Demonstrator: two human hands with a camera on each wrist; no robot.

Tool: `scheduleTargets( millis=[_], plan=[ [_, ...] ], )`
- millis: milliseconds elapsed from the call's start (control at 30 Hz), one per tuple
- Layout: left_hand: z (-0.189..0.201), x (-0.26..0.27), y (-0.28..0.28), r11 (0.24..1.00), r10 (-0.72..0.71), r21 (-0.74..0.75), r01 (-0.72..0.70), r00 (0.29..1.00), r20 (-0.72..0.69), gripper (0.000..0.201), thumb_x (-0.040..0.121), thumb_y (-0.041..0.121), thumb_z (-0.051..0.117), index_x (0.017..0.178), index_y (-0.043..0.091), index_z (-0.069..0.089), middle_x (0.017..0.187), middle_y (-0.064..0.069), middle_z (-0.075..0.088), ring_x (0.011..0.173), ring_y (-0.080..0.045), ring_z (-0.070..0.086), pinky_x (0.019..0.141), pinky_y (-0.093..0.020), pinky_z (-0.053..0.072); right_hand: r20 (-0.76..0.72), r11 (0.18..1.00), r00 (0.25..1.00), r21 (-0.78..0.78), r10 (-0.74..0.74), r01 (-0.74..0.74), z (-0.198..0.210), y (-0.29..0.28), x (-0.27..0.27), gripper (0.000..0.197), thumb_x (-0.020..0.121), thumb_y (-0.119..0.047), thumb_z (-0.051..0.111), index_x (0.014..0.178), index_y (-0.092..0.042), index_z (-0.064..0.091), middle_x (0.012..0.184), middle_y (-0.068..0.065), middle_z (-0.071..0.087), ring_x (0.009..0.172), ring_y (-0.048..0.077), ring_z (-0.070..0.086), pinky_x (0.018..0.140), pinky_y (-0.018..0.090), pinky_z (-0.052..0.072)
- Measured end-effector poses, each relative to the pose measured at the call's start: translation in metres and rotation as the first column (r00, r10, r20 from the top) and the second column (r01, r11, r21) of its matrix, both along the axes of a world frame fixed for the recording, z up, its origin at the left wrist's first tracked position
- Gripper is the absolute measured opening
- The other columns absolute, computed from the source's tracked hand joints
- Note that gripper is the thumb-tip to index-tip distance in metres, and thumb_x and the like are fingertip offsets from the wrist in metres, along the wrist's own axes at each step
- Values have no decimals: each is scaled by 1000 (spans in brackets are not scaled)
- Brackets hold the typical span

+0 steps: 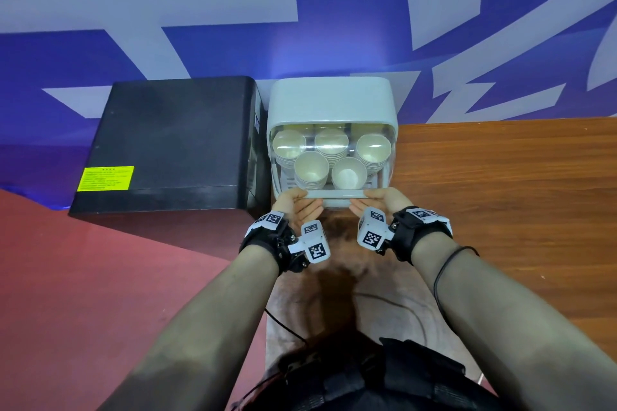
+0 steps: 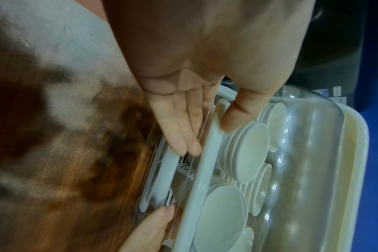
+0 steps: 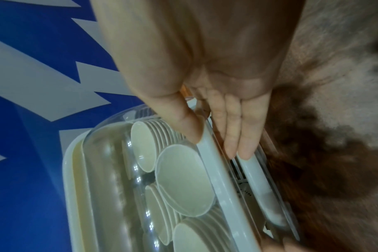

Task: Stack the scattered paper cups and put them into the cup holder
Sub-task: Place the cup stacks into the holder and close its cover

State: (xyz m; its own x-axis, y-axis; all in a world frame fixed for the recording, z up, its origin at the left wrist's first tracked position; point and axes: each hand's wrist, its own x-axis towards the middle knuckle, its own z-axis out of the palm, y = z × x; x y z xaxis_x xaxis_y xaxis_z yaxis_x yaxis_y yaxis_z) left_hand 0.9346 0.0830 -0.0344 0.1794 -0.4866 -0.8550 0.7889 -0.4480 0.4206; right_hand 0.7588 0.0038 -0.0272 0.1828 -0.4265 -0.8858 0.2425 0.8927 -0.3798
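Both hands: left hand [image 1: 298, 204] | right hand [image 1: 383, 202] | grip pinching clear domed lid [image 1: 334, 194] rim

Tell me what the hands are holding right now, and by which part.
Both the left hand and right hand hold the cup holder's clear lid by its front edge bar, thumbs on top, fingers underneath.

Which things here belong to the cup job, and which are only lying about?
Job:
- cup holder
- its clear lid
- stacked paper cups
- left hand and right hand, pinching the lid's edge

Lying about:
- black box
- wooden table
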Motion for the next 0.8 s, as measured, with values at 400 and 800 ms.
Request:
scheduleTargets(
  millis=[400, 800],
  plan=[
    [-5, -5, -1, 994, -92, -62, 85, 990, -109, 37, 90, 17, 59, 119, -6, 56, 114, -23, 68, 101, -34, 67, 96, -43, 52, 82, 1000, 997, -22, 3, -1, 5, 1, -3, 30, 94, 3, 51, 124, 2, 49, 128, 27, 57, 107, 34, 65, 75, 44, 60],
    [-8, -29, -9, 990, -137, -55, 132, 985, -104, 40, 94, 12, 53, 133, 6, 52, 123, -14, 64, 101, -27, 64, 81, -43, 56, 53, 999, 998, -7, -44, 45, -5, 2, -1, 27, 94, 7, 50, 119, -3, 51, 118, 26, 61, 100, 34, 66, 76, 44, 56]
  ],
)
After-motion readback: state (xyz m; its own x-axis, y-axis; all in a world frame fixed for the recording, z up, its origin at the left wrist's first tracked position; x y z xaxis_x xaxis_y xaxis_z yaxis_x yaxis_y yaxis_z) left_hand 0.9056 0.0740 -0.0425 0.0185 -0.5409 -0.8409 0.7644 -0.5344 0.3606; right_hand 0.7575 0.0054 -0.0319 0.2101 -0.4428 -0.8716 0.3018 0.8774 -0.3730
